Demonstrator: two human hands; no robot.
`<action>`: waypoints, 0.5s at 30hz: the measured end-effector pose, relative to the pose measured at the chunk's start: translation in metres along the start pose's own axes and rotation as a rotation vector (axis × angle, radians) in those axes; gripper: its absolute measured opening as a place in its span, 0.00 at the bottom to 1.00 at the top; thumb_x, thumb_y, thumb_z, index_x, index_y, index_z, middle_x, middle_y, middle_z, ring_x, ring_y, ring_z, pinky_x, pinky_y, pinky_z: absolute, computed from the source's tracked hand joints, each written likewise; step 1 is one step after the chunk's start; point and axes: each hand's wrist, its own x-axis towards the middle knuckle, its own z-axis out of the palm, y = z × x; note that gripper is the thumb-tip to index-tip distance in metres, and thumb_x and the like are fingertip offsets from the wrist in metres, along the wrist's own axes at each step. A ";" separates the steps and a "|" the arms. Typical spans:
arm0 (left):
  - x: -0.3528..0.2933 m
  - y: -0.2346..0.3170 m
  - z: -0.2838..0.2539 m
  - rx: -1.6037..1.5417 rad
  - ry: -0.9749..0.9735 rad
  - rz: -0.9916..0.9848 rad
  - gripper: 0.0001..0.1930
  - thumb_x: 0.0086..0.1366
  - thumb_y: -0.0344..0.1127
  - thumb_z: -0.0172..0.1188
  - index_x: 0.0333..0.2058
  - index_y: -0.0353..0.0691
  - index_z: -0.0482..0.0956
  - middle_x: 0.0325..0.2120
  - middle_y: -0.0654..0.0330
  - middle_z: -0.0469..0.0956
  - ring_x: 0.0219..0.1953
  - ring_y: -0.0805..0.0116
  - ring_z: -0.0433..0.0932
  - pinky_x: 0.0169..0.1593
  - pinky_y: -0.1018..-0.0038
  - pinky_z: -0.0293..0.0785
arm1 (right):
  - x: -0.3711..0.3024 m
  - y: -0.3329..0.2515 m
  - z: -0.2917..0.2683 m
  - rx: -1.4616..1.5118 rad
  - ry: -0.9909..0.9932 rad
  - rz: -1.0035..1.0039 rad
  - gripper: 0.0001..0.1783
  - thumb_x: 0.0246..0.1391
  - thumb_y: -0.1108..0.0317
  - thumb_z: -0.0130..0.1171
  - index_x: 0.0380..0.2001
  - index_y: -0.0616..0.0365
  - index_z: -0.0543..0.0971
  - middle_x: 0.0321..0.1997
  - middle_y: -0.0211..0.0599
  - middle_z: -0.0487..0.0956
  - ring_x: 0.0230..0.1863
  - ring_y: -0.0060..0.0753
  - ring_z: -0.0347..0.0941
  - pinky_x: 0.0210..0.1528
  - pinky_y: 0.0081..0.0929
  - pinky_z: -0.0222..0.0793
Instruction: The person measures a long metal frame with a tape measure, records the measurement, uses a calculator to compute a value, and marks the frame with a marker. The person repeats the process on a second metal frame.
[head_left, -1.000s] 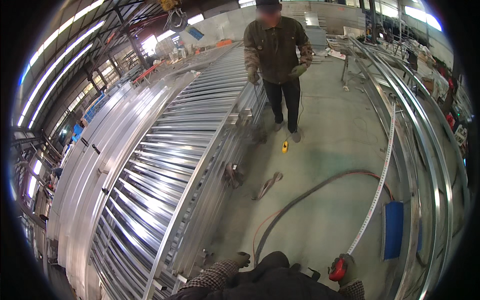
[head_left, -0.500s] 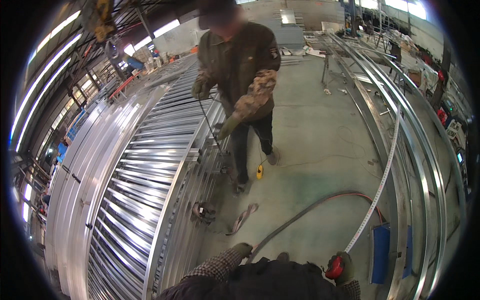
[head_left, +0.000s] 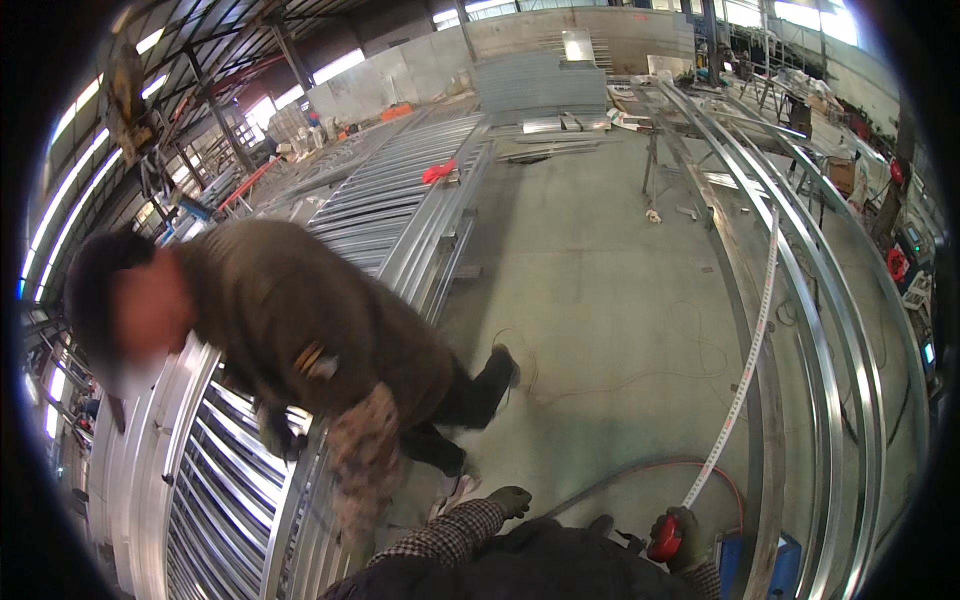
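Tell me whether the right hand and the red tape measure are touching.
Touching: the head view shows the gloved right hand gripping the red tape measure, with no gap between them.

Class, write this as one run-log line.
left hand: apparently empty | right hand: holding red tape measure, white blade extended | co-worker: bent over silver metal bars

Inside the right fingers, a tape-measure case is showing glossy plastic; right of them, smooth metal rails are gleaming.
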 end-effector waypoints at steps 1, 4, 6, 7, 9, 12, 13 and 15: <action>0.001 0.015 -0.005 -0.037 0.004 -0.009 0.28 0.77 0.50 0.55 0.66 0.36 0.76 0.53 0.51 0.85 0.47 0.61 0.86 0.51 0.64 0.81 | 0.019 -0.017 0.008 0.005 -0.002 0.019 0.13 0.67 0.60 0.62 0.46 0.59 0.79 0.33 0.43 0.81 0.32 0.46 0.80 0.34 0.46 0.80; 0.018 0.065 -0.012 -0.073 0.011 -0.062 0.29 0.79 0.49 0.56 0.69 0.34 0.72 0.59 0.47 0.82 0.54 0.58 0.84 0.59 0.61 0.79 | 0.073 -0.059 0.026 0.015 -0.009 0.060 0.11 0.67 0.63 0.61 0.45 0.58 0.79 0.33 0.45 0.82 0.31 0.47 0.80 0.32 0.46 0.80; 0.036 0.093 -0.020 -0.107 0.033 -0.087 0.30 0.79 0.50 0.56 0.69 0.34 0.72 0.60 0.47 0.82 0.54 0.58 0.84 0.60 0.61 0.79 | 0.110 -0.080 0.036 0.017 -0.051 0.080 0.10 0.69 0.63 0.61 0.45 0.58 0.79 0.34 0.45 0.82 0.31 0.46 0.81 0.33 0.46 0.80; 0.048 0.104 -0.025 -0.131 0.043 -0.108 0.30 0.79 0.50 0.55 0.70 0.35 0.72 0.60 0.47 0.82 0.54 0.58 0.84 0.60 0.61 0.79 | 0.126 -0.088 0.040 0.005 -0.052 0.091 0.10 0.69 0.63 0.61 0.45 0.58 0.79 0.34 0.45 0.82 0.31 0.46 0.81 0.34 0.46 0.80; 0.078 0.129 -0.034 -0.163 0.060 -0.105 0.29 0.79 0.50 0.57 0.67 0.35 0.75 0.59 0.48 0.82 0.53 0.61 0.84 0.57 0.64 0.80 | 0.162 -0.101 0.048 0.013 -0.098 0.110 0.11 0.70 0.62 0.60 0.45 0.59 0.79 0.34 0.46 0.82 0.31 0.47 0.81 0.34 0.46 0.80; 0.135 0.191 -0.052 -0.202 0.036 -0.040 0.29 0.78 0.52 0.59 0.66 0.35 0.77 0.58 0.49 0.83 0.52 0.64 0.84 0.54 0.66 0.82 | 0.224 -0.116 0.068 0.027 -0.021 0.179 0.14 0.69 0.62 0.60 0.45 0.63 0.79 0.34 0.46 0.82 0.33 0.50 0.79 0.35 0.49 0.79; 0.154 0.221 -0.058 -0.207 0.001 0.001 0.29 0.78 0.52 0.60 0.65 0.35 0.77 0.57 0.50 0.83 0.51 0.64 0.84 0.53 0.67 0.82 | 0.247 -0.121 0.079 -0.033 0.046 0.177 0.13 0.69 0.62 0.60 0.45 0.64 0.79 0.34 0.47 0.82 0.33 0.49 0.79 0.35 0.48 0.79; 0.183 0.297 -0.074 -0.154 -0.077 0.093 0.30 0.77 0.54 0.61 0.65 0.35 0.77 0.54 0.51 0.85 0.47 0.66 0.84 0.52 0.67 0.83 | 0.295 -0.138 0.109 -0.090 0.127 0.202 0.13 0.69 0.64 0.59 0.45 0.65 0.79 0.33 0.47 0.82 0.32 0.49 0.79 0.35 0.48 0.79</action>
